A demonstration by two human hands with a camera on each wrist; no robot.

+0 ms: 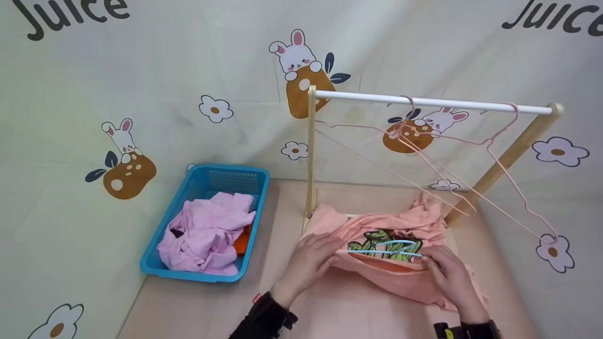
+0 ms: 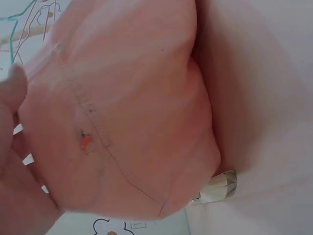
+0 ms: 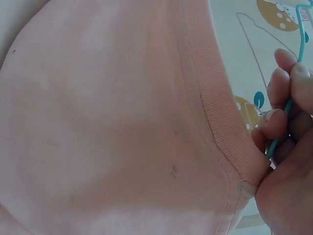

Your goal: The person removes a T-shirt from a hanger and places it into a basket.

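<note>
A peach T-shirt (image 1: 400, 282) with a green cactus-like print lies bunched at the foot of a small rack. At its neck opening shows a light-blue wire hanger (image 1: 384, 253), whose ends are hidden by cloth and hands. My right hand (image 1: 447, 273) pinches the hanger's wire between thumb and fingers, beside the ribbed collar (image 3: 210, 98). On the shirt's left side rests my left hand (image 1: 313, 259), its fingers fairly straight. In the left wrist view, the thumb (image 2: 17, 90) stands beside the peach cloth.
Behind the shirt stands a wooden rack with a white rail (image 1: 433, 102). Pink wire hangers (image 1: 511, 174) hang from it above the work. To the left sits a blue basket (image 1: 146, 263) with a pink-lilac garment (image 1: 212, 235) and something orange (image 1: 242, 241).
</note>
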